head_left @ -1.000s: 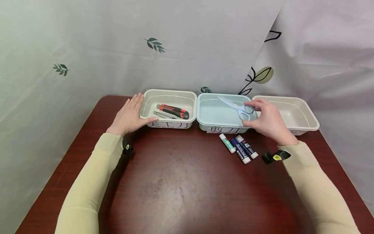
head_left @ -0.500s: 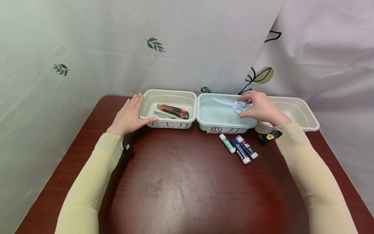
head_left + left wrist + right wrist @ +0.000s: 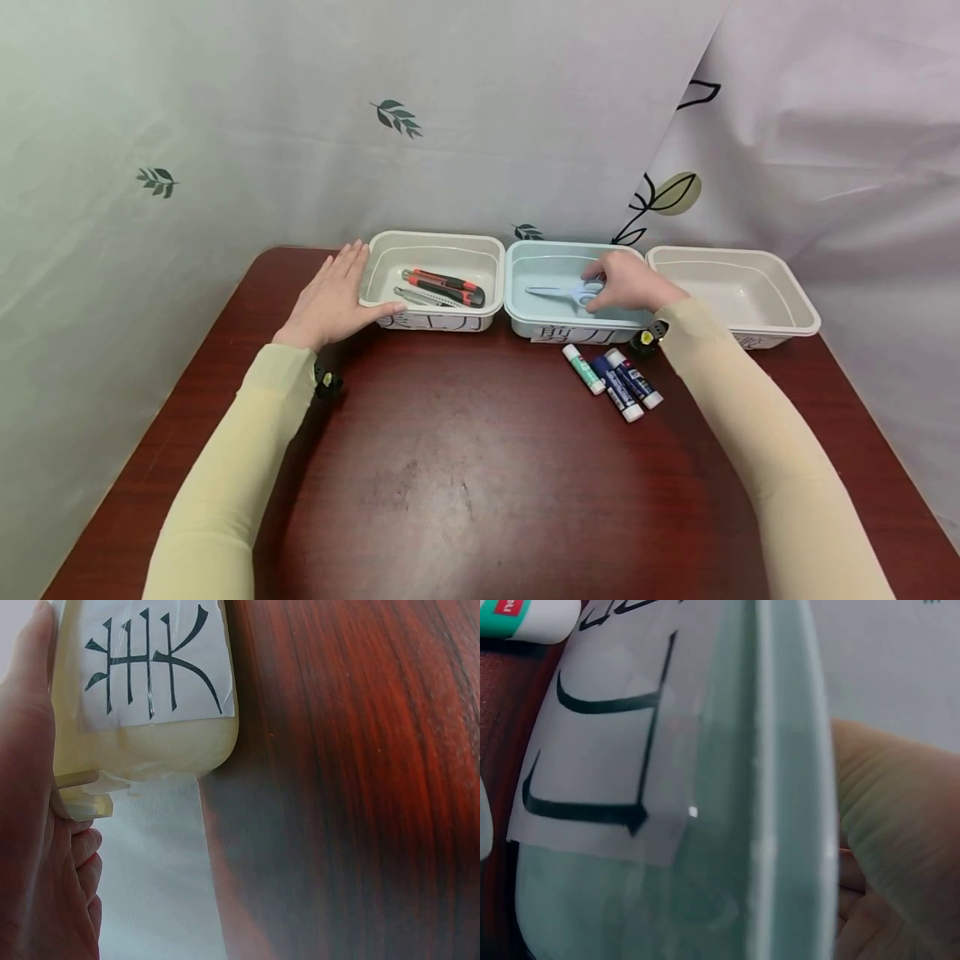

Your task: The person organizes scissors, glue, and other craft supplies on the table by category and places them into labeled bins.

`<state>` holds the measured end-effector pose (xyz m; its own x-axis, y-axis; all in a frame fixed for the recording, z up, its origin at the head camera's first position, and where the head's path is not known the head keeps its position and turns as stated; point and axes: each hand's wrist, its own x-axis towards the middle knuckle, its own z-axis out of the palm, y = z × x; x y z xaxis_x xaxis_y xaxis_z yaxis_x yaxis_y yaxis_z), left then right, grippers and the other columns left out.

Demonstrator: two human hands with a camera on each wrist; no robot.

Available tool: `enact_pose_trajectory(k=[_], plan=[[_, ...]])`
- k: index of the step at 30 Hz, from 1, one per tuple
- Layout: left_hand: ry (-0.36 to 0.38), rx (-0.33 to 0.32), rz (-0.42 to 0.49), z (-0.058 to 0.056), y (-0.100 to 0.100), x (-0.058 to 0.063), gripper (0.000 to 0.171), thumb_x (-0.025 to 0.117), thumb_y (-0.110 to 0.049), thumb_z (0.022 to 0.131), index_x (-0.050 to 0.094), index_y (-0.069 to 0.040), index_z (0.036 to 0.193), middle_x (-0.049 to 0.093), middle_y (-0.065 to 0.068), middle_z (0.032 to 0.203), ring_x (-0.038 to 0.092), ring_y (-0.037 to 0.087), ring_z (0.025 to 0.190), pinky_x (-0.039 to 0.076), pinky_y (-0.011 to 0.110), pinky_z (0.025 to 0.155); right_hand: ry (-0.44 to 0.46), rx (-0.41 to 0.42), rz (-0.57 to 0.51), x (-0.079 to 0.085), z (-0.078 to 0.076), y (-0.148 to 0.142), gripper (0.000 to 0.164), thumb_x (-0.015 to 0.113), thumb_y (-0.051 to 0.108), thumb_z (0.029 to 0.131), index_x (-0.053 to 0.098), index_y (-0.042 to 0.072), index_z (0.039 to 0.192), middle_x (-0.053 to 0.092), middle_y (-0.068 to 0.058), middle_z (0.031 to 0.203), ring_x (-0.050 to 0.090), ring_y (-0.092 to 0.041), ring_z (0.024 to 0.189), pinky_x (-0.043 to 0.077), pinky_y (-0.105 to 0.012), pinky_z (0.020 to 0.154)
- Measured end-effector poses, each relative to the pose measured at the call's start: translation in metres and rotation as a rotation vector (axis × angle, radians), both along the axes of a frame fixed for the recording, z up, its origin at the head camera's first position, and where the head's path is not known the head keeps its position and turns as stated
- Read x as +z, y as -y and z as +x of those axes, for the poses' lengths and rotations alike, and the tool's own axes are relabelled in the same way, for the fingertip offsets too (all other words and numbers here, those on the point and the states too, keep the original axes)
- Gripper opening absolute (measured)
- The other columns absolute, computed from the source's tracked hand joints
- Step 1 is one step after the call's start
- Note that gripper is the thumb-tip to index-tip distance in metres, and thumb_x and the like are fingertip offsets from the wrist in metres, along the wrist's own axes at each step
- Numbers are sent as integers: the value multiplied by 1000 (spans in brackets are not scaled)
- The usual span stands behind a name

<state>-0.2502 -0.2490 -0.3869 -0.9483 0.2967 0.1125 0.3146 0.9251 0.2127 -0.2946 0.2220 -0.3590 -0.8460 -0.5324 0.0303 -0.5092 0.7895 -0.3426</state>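
In the head view my right hand (image 3: 626, 282) reaches down into the light blue bin (image 3: 517, 319) and pinches pale blue scissors (image 3: 558, 292) by the handles, blades to the left. The bin's wall (image 3: 791, 780) hides the scissors and most of that hand in the right wrist view. My left hand (image 3: 330, 296) rests against the left beige bin (image 3: 498, 250), fingers extended along its left side and thumb on the front rim. Inside that bin lie a red-and-black utility knife (image 3: 450, 287) and a slim silver cutter (image 3: 416, 296).
Another beige bin (image 3: 806, 317) stands to the right of the blue one. Several glue sticks, among them a green one (image 3: 583, 369) and a dark blue one (image 3: 633, 377), lie on the dark red table (image 3: 450, 467) before the blue bin. A pale curtain (image 3: 262, 125) hangs behind.
My right hand has moved left and down with the scissors, from over the blue bin's right end into the bin. The left hand stays in place.
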Motion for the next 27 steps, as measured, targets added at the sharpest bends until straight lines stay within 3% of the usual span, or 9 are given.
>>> enact_pose_trajectory(k=[5,8,11,15,27], plan=[[-1,0,-4,1,0,0,120,55,-80,86,13,4,161,11,21,167,8,33,154,5,46,124,6,2,24,-3,-2,3,47,84,15,68,76,-3,110,73,-10,88,60,-25,78,52,-43,76],[-2,0,-6,1,0,1,120,55,-80,86,13,4,161,12,21,167,8,33,154,4,46,124,33,-18,38,-3,-1,5,51,82,11,71,72,-8,118,74,-19,102,67,-34,93,54,-47,87],[2,0,-8,1,0,1,120,55,-80,86,13,4,161,12,21,167,7,33,154,4,45,124,54,-28,47,0,1,4,54,82,9,75,67,-11,124,70,-25,116,64,-42,110,51,-51,97],[3,-1,-9,1,0,1,120,54,-81,86,13,4,161,11,21,167,7,33,154,5,46,124,55,-50,31,5,4,2,54,81,10,79,66,-10,127,68,-25,122,59,-42,119,45,-53,104],[-4,0,-12,1,0,1,121,54,-81,86,13,4,161,12,21,167,9,34,154,6,47,124,-21,-104,-118,36,22,-6,56,85,21,84,67,-6,129,66,-26,126,60,-42,116,44,-56,102]])
